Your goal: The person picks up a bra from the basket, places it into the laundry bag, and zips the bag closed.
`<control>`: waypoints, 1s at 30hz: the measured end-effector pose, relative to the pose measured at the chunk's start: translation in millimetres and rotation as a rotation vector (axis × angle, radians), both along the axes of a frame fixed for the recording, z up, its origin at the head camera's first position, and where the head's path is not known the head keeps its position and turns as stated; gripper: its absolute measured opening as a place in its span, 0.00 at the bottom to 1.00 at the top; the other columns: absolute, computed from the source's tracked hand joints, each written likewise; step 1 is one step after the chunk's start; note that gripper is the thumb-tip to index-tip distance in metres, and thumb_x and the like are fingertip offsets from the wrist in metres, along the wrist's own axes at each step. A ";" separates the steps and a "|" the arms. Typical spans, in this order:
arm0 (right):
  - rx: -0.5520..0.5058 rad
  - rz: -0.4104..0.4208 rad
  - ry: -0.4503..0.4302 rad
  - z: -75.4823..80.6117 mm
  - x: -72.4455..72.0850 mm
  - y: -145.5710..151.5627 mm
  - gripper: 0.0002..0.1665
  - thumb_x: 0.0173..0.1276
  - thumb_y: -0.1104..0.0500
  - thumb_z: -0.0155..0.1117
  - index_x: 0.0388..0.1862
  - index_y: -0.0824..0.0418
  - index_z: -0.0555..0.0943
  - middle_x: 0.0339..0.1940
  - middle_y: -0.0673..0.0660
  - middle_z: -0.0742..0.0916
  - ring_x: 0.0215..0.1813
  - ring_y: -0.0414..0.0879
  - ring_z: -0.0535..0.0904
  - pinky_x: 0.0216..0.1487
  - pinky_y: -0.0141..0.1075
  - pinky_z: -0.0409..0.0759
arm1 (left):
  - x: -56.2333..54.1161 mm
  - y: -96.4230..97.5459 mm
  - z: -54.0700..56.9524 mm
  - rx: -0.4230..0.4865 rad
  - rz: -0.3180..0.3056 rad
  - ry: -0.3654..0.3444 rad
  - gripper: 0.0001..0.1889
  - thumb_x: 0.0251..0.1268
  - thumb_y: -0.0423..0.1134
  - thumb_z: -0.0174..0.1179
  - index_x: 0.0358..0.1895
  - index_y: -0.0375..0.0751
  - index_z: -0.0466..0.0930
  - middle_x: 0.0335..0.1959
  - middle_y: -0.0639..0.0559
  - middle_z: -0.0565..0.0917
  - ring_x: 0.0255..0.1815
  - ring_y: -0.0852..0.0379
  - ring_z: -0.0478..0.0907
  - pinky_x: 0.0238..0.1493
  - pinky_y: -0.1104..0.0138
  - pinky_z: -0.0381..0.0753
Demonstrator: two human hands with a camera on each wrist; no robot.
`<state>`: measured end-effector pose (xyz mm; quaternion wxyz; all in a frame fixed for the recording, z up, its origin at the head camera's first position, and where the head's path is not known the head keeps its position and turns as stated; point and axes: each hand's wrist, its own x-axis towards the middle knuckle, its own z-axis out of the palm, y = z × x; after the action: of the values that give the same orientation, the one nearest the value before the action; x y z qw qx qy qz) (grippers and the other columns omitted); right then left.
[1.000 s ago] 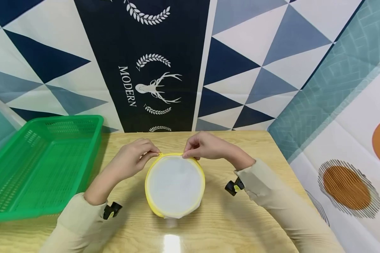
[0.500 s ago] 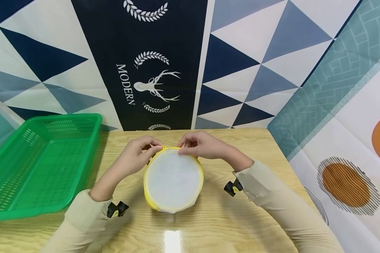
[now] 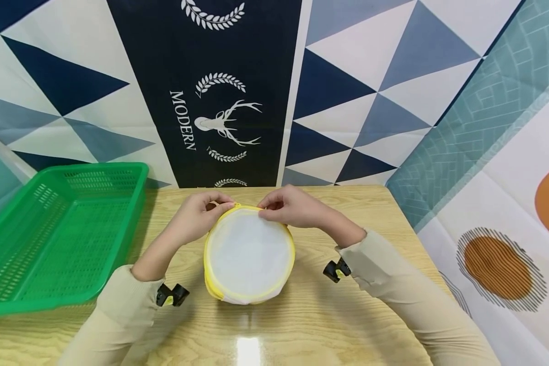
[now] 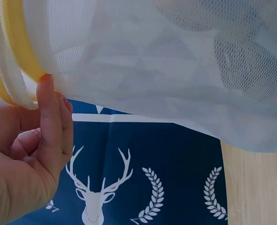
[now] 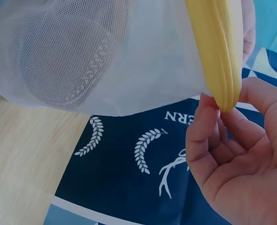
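Observation:
A round white mesh laundry bag point(image 3: 250, 254) with yellow trim is held up over the wooden table, its flat circular end facing the head camera. At the upper left of the yellow zipper rim point(image 5: 218, 51), my left hand point(image 3: 196, 216) pinches the edge between thumb and fingers, close to a small yellow zipper pull point(image 3: 237, 205). My right hand point(image 3: 295, 207) pinches the same rim at the upper right. In the left wrist view, the mesh body point(image 4: 129, 56) hangs beyond the rim. Darker patches show through the mesh; whether they are contents cannot be told.
A green perforated plastic basket point(image 3: 73, 244) stands at the left of the wooden table point(image 3: 338, 325). Behind the table hangs a patterned cloth point(image 3: 229, 168) with triangles and a deer print. Another printed cloth point(image 3: 521, 203) borders the right side.
Both hands and the bag's rim have shifted slightly away from the body. The left hand has come a little nearer to the right one, still pinching the rim.

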<state>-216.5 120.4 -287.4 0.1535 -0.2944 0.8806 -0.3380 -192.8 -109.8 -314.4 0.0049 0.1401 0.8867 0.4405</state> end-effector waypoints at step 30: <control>0.034 -0.086 0.166 -6.4 4.2 -1.8 0.10 0.65 0.59 0.62 0.42 0.60 0.83 0.31 0.52 0.86 0.30 0.42 0.75 0.31 0.30 0.76 | -6.9 3.7 10.3 -0.126 0.035 0.066 0.09 0.65 0.40 0.58 0.41 0.41 0.85 0.38 0.47 0.84 0.28 0.53 0.71 0.28 0.68 0.72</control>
<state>-212.3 118.5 -293.8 0.0702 -0.2808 0.9078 -0.3036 -199.7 -106.1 -304.2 -0.0231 0.1386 0.9147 0.3788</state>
